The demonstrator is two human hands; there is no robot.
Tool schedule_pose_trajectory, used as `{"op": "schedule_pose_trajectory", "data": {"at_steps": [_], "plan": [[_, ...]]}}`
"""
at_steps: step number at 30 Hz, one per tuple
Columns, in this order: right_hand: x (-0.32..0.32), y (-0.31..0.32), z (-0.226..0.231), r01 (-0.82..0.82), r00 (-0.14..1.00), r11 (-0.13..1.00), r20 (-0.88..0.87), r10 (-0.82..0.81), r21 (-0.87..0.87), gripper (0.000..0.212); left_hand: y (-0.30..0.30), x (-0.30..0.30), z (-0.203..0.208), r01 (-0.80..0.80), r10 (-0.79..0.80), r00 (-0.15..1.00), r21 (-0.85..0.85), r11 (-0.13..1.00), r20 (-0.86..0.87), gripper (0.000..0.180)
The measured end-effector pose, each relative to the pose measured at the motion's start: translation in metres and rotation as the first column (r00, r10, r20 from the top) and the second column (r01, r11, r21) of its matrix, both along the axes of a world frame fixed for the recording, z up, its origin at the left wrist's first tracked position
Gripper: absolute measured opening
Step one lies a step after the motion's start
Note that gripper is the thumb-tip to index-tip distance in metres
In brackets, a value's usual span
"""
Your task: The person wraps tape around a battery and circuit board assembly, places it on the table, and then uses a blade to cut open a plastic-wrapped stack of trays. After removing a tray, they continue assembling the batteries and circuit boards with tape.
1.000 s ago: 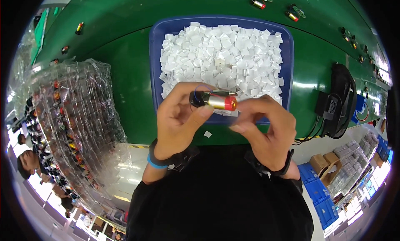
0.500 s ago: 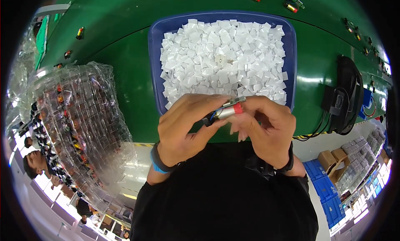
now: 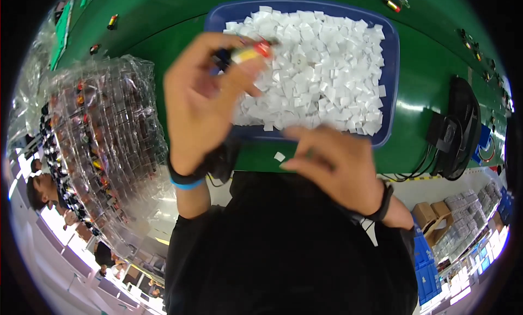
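Observation:
My left hand [image 3: 199,105] is raised over the left part of a blue tray [image 3: 391,91], closed around a small cylindrical battery [image 3: 248,54]. The battery has a silver-yellow body, a red end and a dark part at its other end; motion blurs it. Small white square pieces [image 3: 310,64] fill the tray in a loose heap. Below the tray's near edge, my right hand [image 3: 340,162] hovers with thumb and forefinger apart and nothing visible between them. One loose white piece [image 3: 279,157] lies on the green table just left of its fingertips.
Clear plastic trays [image 3: 109,146] packed with similar small parts are stacked at the left. A black device with cables [image 3: 457,129] stands at the right. More batteries lie scattered, such as one battery [image 3: 113,22] at the far left. Blue crates [image 3: 427,271] sit lower right.
My hands have parted. The left has carried the battery up and left over the tray, while the right has let go and opened. A loose white piece now shows on the table.

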State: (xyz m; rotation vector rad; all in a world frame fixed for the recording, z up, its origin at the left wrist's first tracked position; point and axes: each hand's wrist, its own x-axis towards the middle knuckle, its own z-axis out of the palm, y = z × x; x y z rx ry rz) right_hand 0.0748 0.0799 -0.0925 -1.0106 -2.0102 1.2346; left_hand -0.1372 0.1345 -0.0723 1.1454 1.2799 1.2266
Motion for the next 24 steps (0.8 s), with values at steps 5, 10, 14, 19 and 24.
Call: {"op": "schedule_pose_trajectory", "data": {"at_steps": [5,10,14,19,24], "plan": [[-0.018,-0.050,-0.027,-0.346,0.839,0.895,0.519,0.161,0.281,0.038,0.072,-0.072,0.008,-0.125,0.092,0.947,-0.090,0.988,-0.307,0.038],[-0.022,-0.067,-0.050,-0.379,0.799,0.861,0.590,0.118,0.341,0.030,0.162,-0.120,-0.035,-0.001,-0.255,0.650,-0.337,0.942,-0.715,0.041],[-0.017,-0.063,-0.048,-0.339,0.847,0.899,0.506,0.162,0.278,0.021,0.208,-0.148,-0.103,0.113,0.362,-0.052,0.355,0.928,-0.931,0.041],[-0.015,-0.055,-0.017,-0.290,0.905,0.938,0.374,0.204,0.190,0.016,0.246,-0.109,-0.087,0.606,0.154,0.189,0.238,0.759,-0.970,0.039],[0.001,0.014,0.026,0.066,0.931,0.935,0.315,-0.183,0.349,0.014,0.236,-0.092,-0.053,0.543,-0.229,0.072,-0.155,0.826,-0.971,0.038]]}}
